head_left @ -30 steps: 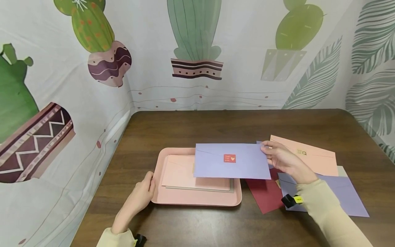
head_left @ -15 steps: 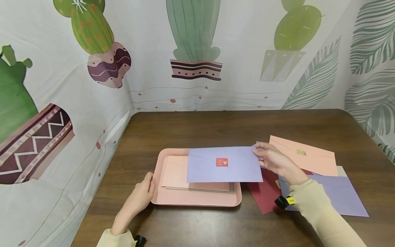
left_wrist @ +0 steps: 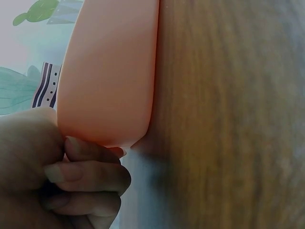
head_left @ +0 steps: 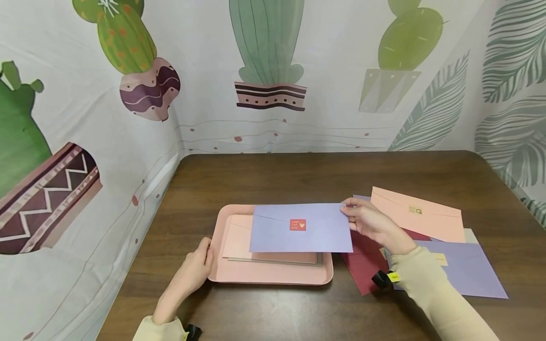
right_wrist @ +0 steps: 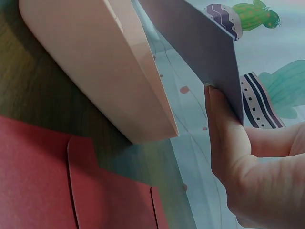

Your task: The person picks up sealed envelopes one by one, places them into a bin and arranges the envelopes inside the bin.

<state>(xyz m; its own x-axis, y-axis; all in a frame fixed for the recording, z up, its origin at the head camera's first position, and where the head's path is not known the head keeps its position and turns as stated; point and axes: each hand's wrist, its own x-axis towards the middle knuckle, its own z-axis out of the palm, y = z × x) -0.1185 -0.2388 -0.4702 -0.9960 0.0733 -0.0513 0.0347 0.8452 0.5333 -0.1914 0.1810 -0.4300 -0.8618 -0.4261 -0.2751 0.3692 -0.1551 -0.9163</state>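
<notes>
My right hand (head_left: 375, 222) pinches the right edge of a lavender envelope (head_left: 273, 237) that bears a red heart sticker. In the right wrist view this envelope (right_wrist: 200, 47) is above the tray wall, apart from it. Below it, a pink tray (head_left: 273, 276) holds a small stack of envelopes, the top one pale pink (head_left: 239, 239); the lavender envelope hides much of the stack. My left hand (head_left: 194, 265) grips the tray's left rim. The left wrist view shows its curled fingers (left_wrist: 90, 176) at the tray's end.
Right of the tray lie several loose envelopes: red ones (head_left: 362, 265), a peach one (head_left: 439, 220) and a lavender one (head_left: 473, 274), partly overlapping. The brown wooden table (head_left: 273, 175) meets a cactus-print cloth (head_left: 332, 61) at its back and left.
My right hand has moved left with the lavender envelope, which now covers more of the tray and its stack. My left hand has stayed on the tray rim.
</notes>
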